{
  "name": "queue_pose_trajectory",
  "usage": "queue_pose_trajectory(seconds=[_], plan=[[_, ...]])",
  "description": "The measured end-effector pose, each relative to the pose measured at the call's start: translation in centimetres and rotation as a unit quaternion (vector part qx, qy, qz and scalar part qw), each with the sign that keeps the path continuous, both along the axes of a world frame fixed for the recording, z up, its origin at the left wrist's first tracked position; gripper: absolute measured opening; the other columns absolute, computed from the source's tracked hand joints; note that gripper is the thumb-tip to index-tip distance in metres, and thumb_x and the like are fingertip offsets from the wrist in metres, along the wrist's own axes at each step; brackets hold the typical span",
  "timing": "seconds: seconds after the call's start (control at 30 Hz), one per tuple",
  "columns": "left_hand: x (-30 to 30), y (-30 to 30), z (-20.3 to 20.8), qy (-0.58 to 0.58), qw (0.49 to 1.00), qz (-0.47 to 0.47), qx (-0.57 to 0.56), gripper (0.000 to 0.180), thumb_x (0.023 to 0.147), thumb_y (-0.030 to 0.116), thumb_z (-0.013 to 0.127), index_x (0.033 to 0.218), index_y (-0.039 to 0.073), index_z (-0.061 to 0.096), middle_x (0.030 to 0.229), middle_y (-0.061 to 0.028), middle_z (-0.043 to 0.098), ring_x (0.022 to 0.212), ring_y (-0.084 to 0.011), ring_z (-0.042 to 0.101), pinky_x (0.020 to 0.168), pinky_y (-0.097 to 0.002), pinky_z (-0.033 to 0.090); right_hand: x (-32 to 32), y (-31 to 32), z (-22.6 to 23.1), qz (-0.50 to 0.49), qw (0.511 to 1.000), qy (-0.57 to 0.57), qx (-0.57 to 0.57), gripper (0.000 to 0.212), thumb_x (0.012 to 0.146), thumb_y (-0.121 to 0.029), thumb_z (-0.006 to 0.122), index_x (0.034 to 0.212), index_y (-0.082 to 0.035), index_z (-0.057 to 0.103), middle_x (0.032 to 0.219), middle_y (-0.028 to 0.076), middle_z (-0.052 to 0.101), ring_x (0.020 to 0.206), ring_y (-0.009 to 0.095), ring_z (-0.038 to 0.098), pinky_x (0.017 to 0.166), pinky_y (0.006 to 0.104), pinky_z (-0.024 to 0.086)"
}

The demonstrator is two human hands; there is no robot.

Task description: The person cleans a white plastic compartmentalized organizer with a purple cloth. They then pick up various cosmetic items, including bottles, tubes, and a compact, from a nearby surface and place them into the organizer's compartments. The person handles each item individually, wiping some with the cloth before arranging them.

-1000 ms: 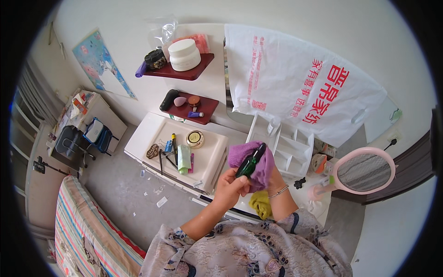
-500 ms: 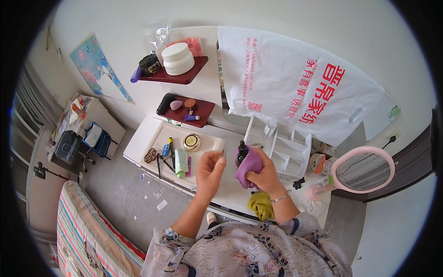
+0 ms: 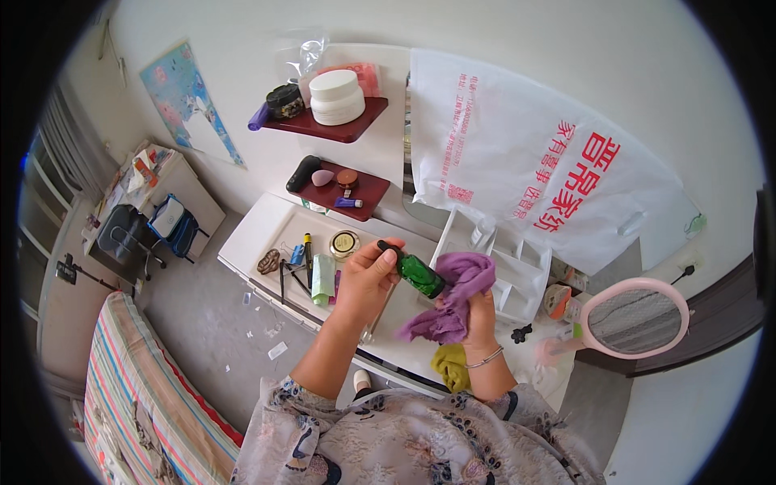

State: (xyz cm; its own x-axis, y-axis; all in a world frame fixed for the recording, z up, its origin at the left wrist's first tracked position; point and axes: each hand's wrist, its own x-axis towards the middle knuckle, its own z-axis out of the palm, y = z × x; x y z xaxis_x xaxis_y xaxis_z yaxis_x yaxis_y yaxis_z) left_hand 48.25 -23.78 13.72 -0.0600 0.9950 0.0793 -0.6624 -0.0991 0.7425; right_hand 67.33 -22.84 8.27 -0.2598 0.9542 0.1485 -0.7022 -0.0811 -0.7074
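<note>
A green dropper bottle with a black cap lies tilted in the air above the white dressing table. My left hand is closed around its black cap end. My right hand grips a purple cloth, which hangs in loose folds against the bottle's base. Below my right wrist a yellow-green cloth lies crumpled on the tabletop. Behind the purple cloth stands a white divided organizer with a small clear container in one compartment.
A cream tray at the left holds a round gold-rimmed jar, a pale green tube, pencils and a brown hair clip. Two dark red shelves jut from the wall. A pink electric swatter stands at the right.
My left hand has moved to the bottle's cap and taken hold of it. The bottle now shows outside the purple cloth, which has loosened and hangs from my right hand.
</note>
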Motion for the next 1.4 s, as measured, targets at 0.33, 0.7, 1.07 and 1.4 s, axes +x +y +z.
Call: queue_pose_trajectory(seconds=[0.33, 0.7, 1.07, 1.4], plan=[[-0.6, -0.2, -1.4, 0.165, 0.984, 0.029, -0.053, 0.022, 0.087, 0.018, 0.064, 0.102, 0.002, 0.062, 0.083, -0.0008, 0.061, 0.065, -0.0055, 0.051, 0.055, -0.0198, 0.039, -3.1, -2.3, -0.4, 0.084, 0.99, -0.083, -0.076, 0.051, 0.091, -0.043, 0.053, 0.125, -0.005, 0.047, 0.091, 0.012, 0.062, 0.071, 0.019, 0.062, 0.06, 0.0313, 0.054], [-1.6, 1.2, -4.6, 0.193, 0.98, -0.047, -0.034, 0.036, 0.093, 0.031, 0.056, 0.109, -0.001, 0.061, 0.095, -0.0027, 0.064, 0.084, -0.0091, 0.057, 0.073, -0.0238, 0.044, -4.2, -2.6, -2.7, 0.119, 0.977, 0.022, -0.178, 0.052, 0.086, -0.05, 0.056, 0.107, -0.003, 0.051, 0.08, 0.01, 0.058, 0.065, 0.019, 0.058, 0.06, 0.0328, 0.051], [-1.3, 2.2, -5.9, 0.18, 0.98, -0.069, -0.058, 0.037, 0.095, 0.033, 0.051, 0.112, 0.0, 0.06, 0.102, -0.0036, 0.064, 0.092, -0.0114, 0.058, 0.083, -0.0271, 0.044, -4.1, -2.4, -3.8, 0.093, 0.988, -0.024, -0.124, 0.048, 0.088, -0.044, 0.055, 0.112, -0.002, 0.05, 0.085, 0.014, 0.059, 0.069, 0.022, 0.059, 0.063, 0.0335, 0.051], [-1.4, 2.3, -6.8, 0.103, 0.989, -0.088, -0.065, 0.037, 0.096, 0.029, 0.05, 0.114, -0.003, 0.057, 0.108, -0.009, 0.062, 0.1, -0.0159, 0.057, 0.092, -0.0315, 0.044, -4.5, -2.6, -3.9, 0.094, 0.984, 0.001, -0.149, 0.047, 0.088, -0.045, 0.055, 0.107, -0.002, 0.052, 0.084, 0.012, 0.061, 0.068, 0.02, 0.061, 0.06, 0.0321, 0.053]])
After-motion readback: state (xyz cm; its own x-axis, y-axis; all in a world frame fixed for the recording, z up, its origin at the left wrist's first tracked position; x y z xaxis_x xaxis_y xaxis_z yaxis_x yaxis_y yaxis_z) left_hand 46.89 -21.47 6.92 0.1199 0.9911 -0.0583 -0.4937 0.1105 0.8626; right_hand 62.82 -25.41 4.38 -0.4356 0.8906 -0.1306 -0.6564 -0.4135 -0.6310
